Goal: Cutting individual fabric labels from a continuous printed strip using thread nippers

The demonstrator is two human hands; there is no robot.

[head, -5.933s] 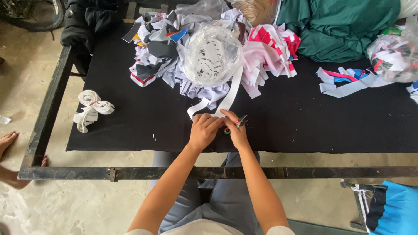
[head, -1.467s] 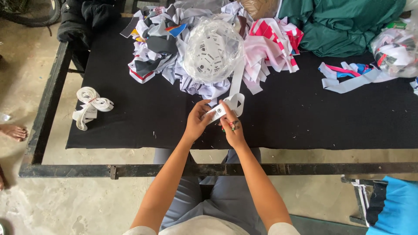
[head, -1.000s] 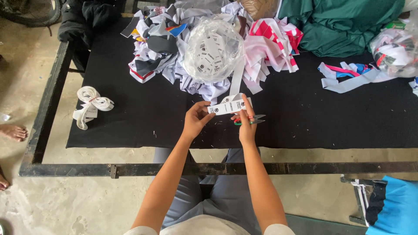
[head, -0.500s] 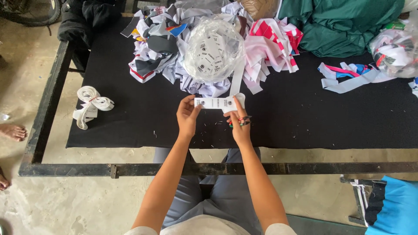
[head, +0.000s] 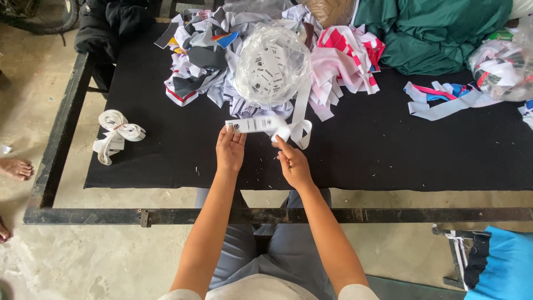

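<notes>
— Where's the label strip?

— The white label strip (head: 251, 124) is stretched flat just above the black cloth (head: 355, 150), in front of the clear bag of labels (head: 271, 65). Its far end runs on as a white tape (head: 300, 111) that loops by the right hand and climbs to the bag.

— And the hands?

— The left hand (head: 230, 149) pinches the strip's left end, fingers extended upward with the tips closed on it. The right hand (head: 293, 164) grips the tape at the loop, fingers curled round it. Something small may sit in that palm, but it's too hidden to tell.

— What lies around them?

— Behind the bag there's a heap of fabric scraps (head: 200, 61) in grey, white and navy, with pink and red striped scraps (head: 347, 61) to the right. Further right sits a green garment (head: 438, 33), then loose ribbons (head: 444, 103) and a second clear bag (head: 502, 66) at the edge. On the left of the cloth lies a tied bundle of white tape (head: 115, 133), well apart from the hands. The cloth covers a dark metal frame (head: 61, 133) — a bare foot (head: 16, 168) shows on the concrete floor beside it, and a blue cloth (head: 499, 266) sits low at the right.
</notes>
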